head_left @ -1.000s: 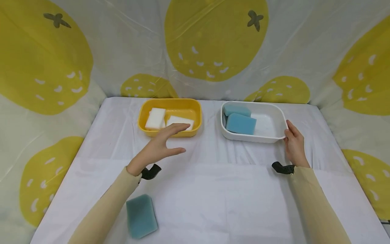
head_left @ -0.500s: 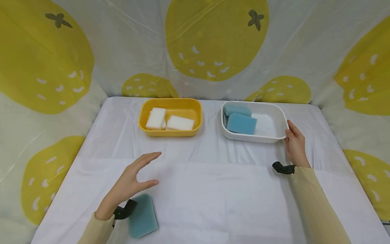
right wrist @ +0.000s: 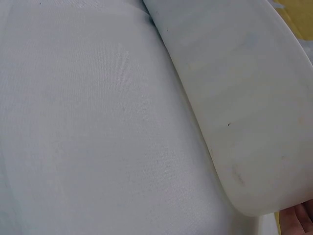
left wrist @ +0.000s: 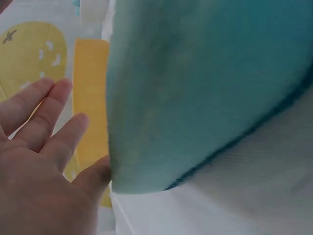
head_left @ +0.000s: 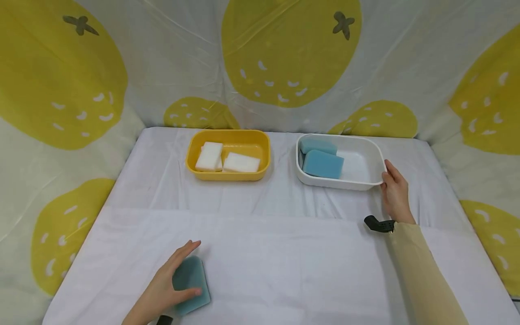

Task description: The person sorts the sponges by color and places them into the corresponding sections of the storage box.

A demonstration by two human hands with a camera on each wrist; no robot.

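A blue-green sponge lies on the white cloth at the front left. My left hand hovers at it, fingers and thumb spread apart, the thumb across its near part. In the left wrist view the sponge looms large beside the spread fingers; whether they touch it I cannot tell. My right hand grips the right end of a white bin, where two blue sponges sit at the left. The right wrist view has the bin's outer wall and a bit of that hand.
Left of the white bin stands a yellow bin with several white sponges inside. Both bins are near the back edge of the cloth-covered table. A lemon-print curtain rises behind and at the sides.
My left hand has come back from in front of the yellow bin, down and left to the blue-green sponge, fingers still spread. The right hand keeps its grip on the white bin.
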